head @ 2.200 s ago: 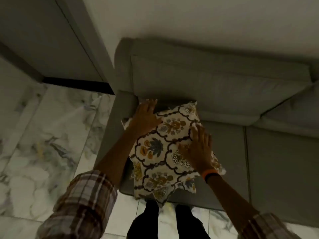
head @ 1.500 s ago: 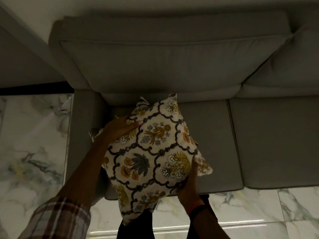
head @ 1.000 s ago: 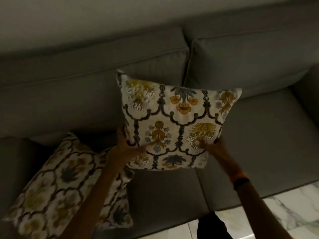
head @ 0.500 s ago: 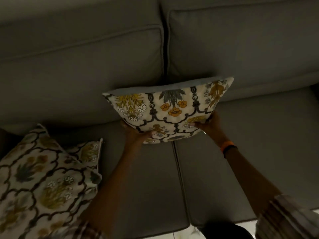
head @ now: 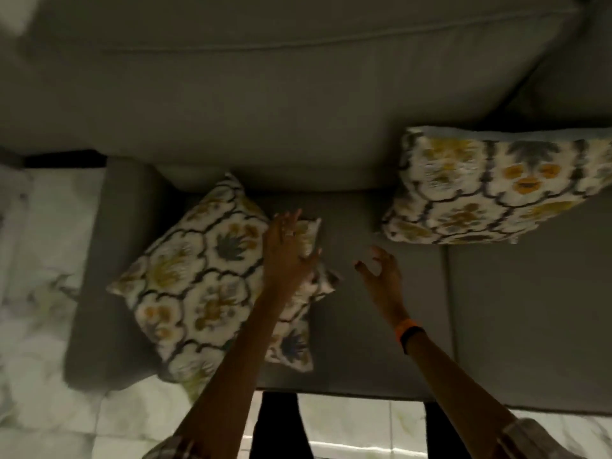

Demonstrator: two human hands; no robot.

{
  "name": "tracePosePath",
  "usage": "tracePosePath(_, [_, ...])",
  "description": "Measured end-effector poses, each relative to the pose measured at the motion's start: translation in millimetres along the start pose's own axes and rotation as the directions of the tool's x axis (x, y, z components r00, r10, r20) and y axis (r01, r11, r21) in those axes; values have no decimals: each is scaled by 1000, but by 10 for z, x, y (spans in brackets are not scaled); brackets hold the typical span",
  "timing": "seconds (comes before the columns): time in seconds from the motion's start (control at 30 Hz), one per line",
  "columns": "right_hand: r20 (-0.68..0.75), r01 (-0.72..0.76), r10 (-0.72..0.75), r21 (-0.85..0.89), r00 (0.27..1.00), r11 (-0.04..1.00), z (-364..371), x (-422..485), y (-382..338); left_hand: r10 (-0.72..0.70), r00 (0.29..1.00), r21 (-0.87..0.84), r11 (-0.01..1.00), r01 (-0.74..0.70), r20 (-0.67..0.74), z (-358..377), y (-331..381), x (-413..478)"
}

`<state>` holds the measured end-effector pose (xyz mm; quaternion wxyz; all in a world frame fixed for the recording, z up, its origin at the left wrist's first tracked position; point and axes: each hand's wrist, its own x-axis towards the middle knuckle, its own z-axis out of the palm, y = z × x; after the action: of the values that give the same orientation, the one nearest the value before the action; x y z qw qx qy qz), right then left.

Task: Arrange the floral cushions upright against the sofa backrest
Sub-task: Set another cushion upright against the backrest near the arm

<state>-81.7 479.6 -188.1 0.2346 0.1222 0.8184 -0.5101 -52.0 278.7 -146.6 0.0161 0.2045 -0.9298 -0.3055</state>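
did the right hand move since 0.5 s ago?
Yes. The right hand let go of the upright cushion at the backrest and came back over the seat, open, toward the flat cushion.

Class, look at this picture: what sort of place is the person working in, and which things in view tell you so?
Most likely a living room in a home. A grey fabric sofa with a padded backrest fills the view, two floral-patterned square cushions sit on it, and pale marble-look floor tiles lie beside it.
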Motion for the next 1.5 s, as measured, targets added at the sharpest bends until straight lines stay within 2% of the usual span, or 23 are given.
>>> tracePosePath(0.07, [-41, -17, 23, 143, 999, 990, 474, -322, -238, -61, 998, 47, 997, 62, -23, -371, -492, 93])
tracePosePath(0.13, [-141, -58, 103, 289, 985, 956, 919, -710, -340, -159, 987, 93, 983, 159, -5, -723, -1035, 270])
tracePosePath(0.2, [-159, -107, 194, 434, 968, 894, 1294, -1116, -348, -355, 927, 120, 932, 341, 121, -1012, -1532, 462])
tracePosePath(0.27, [-70, -201, 301, 600, 951, 774, 1690, -1432, -350, -476, 826, 50, 873, 485, 301, -1254, -1963, 587])
tracePosePath(0.33, [-6, -244, 332, 665, 943, 706, 1957, -1613, -389, -500, 734, -40, 814, 579, 459, -1408, -2246, 614])
tracePosePath(0.4, [17, -252, 329, 682, 944, 687, 2032, -1616, -447, -503, 674, -62, 775, 628, 541, -1490, -2351, 613])
tracePosePath(0.47, [52, -270, 322, 679, 945, 682, 1962, -1483, -505, -489, 657, -111, 748, 654, 574, -1540, -2333, 627])
tracePosePath(0.53, [89, -254, 260, 654, 961, 713, 1770, -1317, -552, -453, 674, -205, 721, 662, 584, -1587, -2224, 618])
tracePosePath(0.7, [50, -23, 1, 439, 999, 898, 1026, -935, -738, -313, 776, -500, 621, 604, 548, -1703, -1779, 278])
tracePosePath(0.83, [57, 55, -73, 274, 996, 960, 220, -682, -711, -271, 833, -635, 546, 546, 483, -1476, -1343, -200])
tracePosePath(0.97, [98, 19, -44, 244, 994, 970, -577, -616, -390, -228, 880, -642, 611, 463, 417, -983, -740, -445])
tracePosePath(1.17, [11, -7, 4, 311, 1000, 950, -2081, -373, 228, -153, 910, -565, 740, 364, 386, 237, 645, -647])
tracePosePath(1.3, [-3, -58, 65, 402, 998, 914, -3287, 2, 831, 1, 894, -600, 741, 301, 449, 1257, 1778, -786])
tracePosePath(1.5, [-185, -49, 139, 424, 973, 904, -5157, 803, 1404, 109, 846, -656, 686, 315, 521, 2662, 3351, -774])
